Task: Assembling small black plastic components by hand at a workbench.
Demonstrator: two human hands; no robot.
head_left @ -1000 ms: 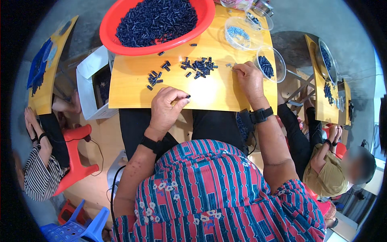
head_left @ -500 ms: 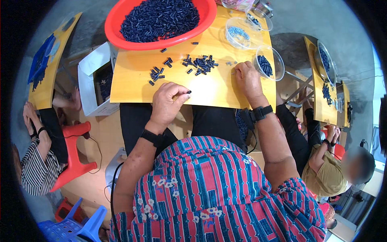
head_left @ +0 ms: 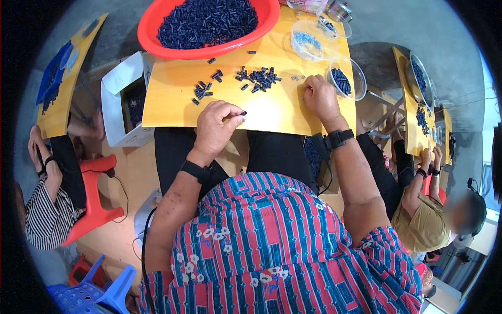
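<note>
Between the thumb and forefinger of my left hand (head_left: 215, 127) is a small black cylindrical piece (head_left: 243, 113), at the table's front edge. My right hand (head_left: 320, 98) rests at the right side of the table, thumb and fingertips pinched together; whatever they hold is too small to make out. Just beyond those fingertips lie a few tiny clear bits (head_left: 296, 77). A pile of black cylindrical pieces (head_left: 263, 78) lies ahead of my hands, with a smaller group (head_left: 202, 90) to its left. Beside my right hand a clear tub (head_left: 360, 78) holds more such pieces.
A big red basin (head_left: 209, 54) full of black pieces stands at the far left. Another clear tub (head_left: 327, 48) holds small bluish bits. Left of the table is an open white box (head_left: 112, 104). People sit at tables on both sides, near a red stool (head_left: 94, 204).
The whole view has shifted slightly. My left hand keeps its pinch on the black piece, and my right hand stays pinched near the tiny clear bits. The person at right has raised their hands.
</note>
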